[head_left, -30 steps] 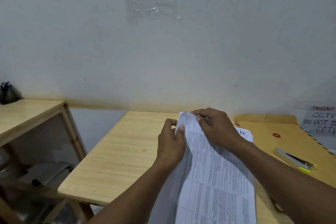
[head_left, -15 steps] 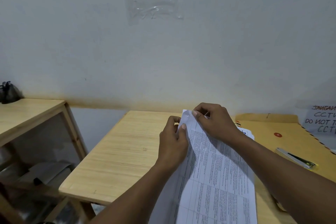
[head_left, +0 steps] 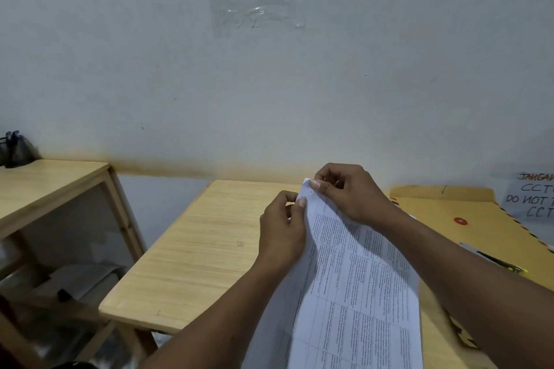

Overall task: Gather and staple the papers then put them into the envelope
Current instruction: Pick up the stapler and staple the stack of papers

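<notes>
A stack of white printed papers (head_left: pixel 356 287) is held lifted above the wooden table (head_left: pixel 195 257), its far corner raised. My left hand (head_left: pixel 283 231) pinches the left edge near that corner. My right hand (head_left: pixel 347 195) pinches the top corner itself, thumb and fingers closed on the sheet. A large yellow envelope (head_left: pixel 479 219) with a red button lies flat on the table to the right. A silver stapler (head_left: pixel 494 260) with a yellow end rests on the envelope, partly hidden behind my right forearm.
A lower wooden shelf unit (head_left: pixel 54 189) stands to the left, with a gap between it and the table. A handwritten paper sign (head_left: pixel 533 198) leans on the wall at far right. The wall runs directly behind the table.
Both hands and the papers' top corner have risen slightly and shifted right. The right hand's fingers now curl tighter on the corner.
</notes>
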Motion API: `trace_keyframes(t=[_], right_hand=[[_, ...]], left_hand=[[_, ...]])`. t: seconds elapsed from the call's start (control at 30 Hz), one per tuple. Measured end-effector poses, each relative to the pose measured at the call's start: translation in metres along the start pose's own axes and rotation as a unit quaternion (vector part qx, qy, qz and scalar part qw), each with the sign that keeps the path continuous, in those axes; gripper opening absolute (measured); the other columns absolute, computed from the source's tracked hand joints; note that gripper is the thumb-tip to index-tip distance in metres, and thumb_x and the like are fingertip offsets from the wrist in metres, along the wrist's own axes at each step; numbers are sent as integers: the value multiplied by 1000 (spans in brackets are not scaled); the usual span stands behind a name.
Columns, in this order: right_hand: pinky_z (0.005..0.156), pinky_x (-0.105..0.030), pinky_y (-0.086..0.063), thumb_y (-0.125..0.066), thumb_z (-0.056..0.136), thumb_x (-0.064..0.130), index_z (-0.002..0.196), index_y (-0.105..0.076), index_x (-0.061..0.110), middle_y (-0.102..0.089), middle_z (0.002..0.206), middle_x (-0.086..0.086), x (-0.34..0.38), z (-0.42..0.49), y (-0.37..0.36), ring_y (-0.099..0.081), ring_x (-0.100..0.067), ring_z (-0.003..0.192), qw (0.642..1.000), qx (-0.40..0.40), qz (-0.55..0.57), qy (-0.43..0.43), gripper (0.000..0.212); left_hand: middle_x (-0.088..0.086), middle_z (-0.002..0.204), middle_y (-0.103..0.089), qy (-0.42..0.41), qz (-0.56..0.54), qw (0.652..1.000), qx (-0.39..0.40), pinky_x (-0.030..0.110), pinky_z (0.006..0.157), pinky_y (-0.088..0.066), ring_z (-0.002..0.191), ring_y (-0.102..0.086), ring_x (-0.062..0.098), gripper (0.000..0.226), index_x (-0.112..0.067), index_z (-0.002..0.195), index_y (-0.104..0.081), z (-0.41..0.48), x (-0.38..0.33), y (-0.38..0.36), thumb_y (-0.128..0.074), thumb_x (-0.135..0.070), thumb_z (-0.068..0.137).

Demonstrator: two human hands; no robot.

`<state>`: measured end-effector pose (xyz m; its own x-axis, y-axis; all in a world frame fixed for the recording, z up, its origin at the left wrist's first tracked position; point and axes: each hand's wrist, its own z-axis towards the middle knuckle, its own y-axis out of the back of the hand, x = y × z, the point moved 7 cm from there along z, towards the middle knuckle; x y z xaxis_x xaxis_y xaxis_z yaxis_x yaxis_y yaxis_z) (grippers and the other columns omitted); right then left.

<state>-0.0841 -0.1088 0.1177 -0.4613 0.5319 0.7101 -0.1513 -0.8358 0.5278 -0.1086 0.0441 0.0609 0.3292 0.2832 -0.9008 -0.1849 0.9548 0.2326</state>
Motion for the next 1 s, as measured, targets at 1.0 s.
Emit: trace_keyframes(t=[1.0], right_hand=[[101,-43,-29,-62,84,54,130,-52,39,-52,133,3,24,12,61,-39,-23,130,937,-197,-290,-5,50]], left_hand=[[13,94,-71,1,-68,993,-100,39,69,-50,87,-68,31,13,-25,92,-55,41,-32,34,-48,-29,102]])
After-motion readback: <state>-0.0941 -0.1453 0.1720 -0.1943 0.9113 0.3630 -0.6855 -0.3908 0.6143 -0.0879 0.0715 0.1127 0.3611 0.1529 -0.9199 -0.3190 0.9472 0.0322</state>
